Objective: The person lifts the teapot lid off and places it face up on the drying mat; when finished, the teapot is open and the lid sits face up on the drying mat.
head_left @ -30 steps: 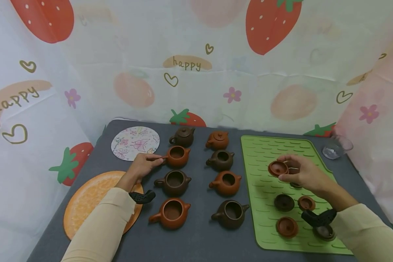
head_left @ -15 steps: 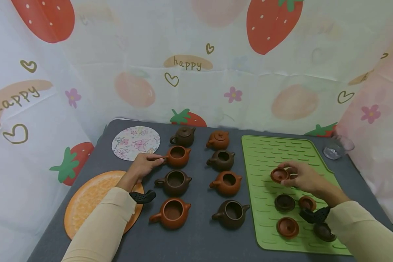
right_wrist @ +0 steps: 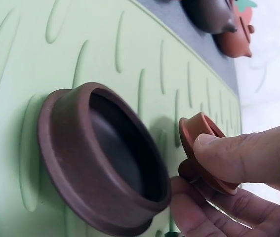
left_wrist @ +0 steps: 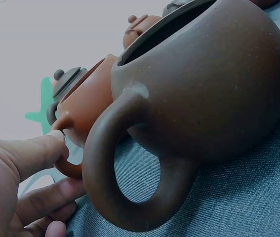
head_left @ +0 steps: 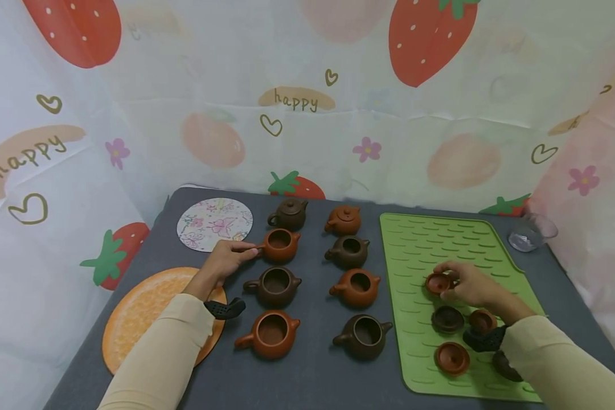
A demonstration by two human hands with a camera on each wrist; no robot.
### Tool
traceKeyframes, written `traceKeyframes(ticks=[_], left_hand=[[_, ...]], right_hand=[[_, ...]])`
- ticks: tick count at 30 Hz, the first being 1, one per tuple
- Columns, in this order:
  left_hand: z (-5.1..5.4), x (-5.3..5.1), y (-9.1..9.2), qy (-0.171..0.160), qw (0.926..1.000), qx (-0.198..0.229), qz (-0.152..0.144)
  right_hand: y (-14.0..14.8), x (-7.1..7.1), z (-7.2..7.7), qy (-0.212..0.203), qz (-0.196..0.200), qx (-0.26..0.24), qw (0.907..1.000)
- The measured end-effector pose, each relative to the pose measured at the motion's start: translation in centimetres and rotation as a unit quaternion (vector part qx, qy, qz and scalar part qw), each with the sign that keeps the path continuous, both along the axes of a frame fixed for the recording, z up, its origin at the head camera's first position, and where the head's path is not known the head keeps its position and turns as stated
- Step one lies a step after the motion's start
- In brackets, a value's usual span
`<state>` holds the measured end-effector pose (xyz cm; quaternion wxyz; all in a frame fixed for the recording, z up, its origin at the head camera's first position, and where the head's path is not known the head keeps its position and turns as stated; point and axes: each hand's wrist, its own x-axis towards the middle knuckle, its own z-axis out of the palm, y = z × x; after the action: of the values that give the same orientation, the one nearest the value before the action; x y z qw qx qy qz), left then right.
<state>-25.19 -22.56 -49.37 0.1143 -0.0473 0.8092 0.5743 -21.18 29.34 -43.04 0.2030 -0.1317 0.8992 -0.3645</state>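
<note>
My left hand [head_left: 224, 261] pinches the handle of an orange-brown clay teapot [head_left: 280, 246] that stands lidless on the table. In the left wrist view a dark brown teapot [left_wrist: 214, 84] looms in front of it, its looped handle close to my fingers. Over the green mat [head_left: 410, 364] my right hand [head_left: 474, 287] holds a reddish-brown teapot lid [head_left: 437, 284] by its edge, hollow side up. The right wrist view shows the lid's knob [right_wrist: 188, 169] pointing down, just above or on the mat; I cannot tell which. A dark lid [right_wrist: 100, 158] lies upturned beside it.
More upturned lids, such as a reddish one [head_left: 451, 359], lie on the mat. Several teapots stand in two columns mid-table; the two rearmost, dark [head_left: 288, 214] and orange [head_left: 344, 220], wear lids. An orange-slice mat [head_left: 143, 313], a floral disc [head_left: 215, 224] and a glass pitcher [head_left: 530, 233] lie around.
My right hand has come down and nearer to me with the reddish-brown lid, towards the other lids on the mat. The left hand stays at the teapot handle.
</note>
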Motion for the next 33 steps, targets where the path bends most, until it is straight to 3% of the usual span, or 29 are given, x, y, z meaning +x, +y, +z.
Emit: traceKeyframes(ticks=[16,28,33], left_hand=[[-0.1,0.0,0.0,-0.004,1.0,0.008,0.003],[-0.2,-0.1,0.0,-0.005,0.9999,0.011,0.004],[0.0,-0.2,0.0,-0.003,1.0,-0.007,-0.003]], right_hand=[[0.0,-0.2,-1.3,0.02,-0.011,0.02,0.9995],[0.0,0.1,-0.9,0.003,-0.027,0.027,0.9993],[-0.1,0.5,0.1,0.022,-0.033,0.07,0.9968]])
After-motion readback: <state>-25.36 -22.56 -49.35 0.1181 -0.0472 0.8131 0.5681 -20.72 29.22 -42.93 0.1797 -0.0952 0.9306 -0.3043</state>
